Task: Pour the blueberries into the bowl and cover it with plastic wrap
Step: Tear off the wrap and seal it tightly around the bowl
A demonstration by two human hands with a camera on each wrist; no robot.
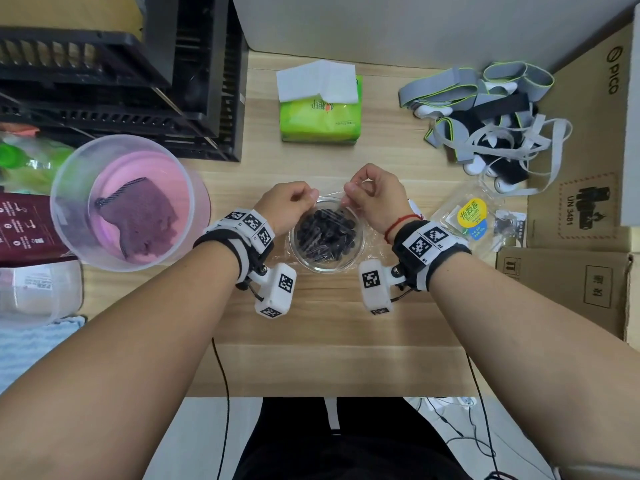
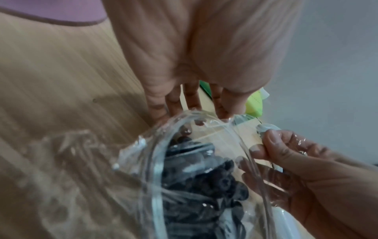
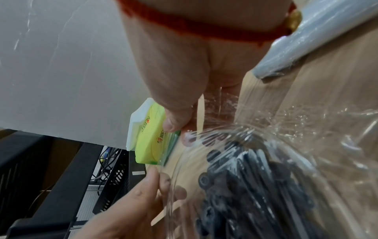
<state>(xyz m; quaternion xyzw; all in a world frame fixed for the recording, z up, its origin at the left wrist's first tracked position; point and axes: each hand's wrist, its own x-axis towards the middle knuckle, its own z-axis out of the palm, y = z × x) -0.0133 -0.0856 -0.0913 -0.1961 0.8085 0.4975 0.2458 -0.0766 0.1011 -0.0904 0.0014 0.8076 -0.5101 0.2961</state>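
A glass bowl (image 1: 326,261) filled with blueberries (image 1: 325,233) sat at the middle of the wooden counter (image 1: 346,323), with plastic wrap (image 1: 372,241) stretched across its top and spilling onto the wood on both sides. The left hand (image 1: 287,206) and right hand (image 1: 377,199) met at the bowl's far rim, each with curled fingers pinching the film's edge. The emptied clear blueberry box (image 1: 467,216), with a yellow-and-blue label, lay just right of the right wrist. A green tissue pack (image 1: 320,114) stood farther back, a tangle of grey straps (image 1: 485,116) at the far right, and a translucent tub (image 1: 121,202) holding a purple cloth (image 1: 138,216) at the left.
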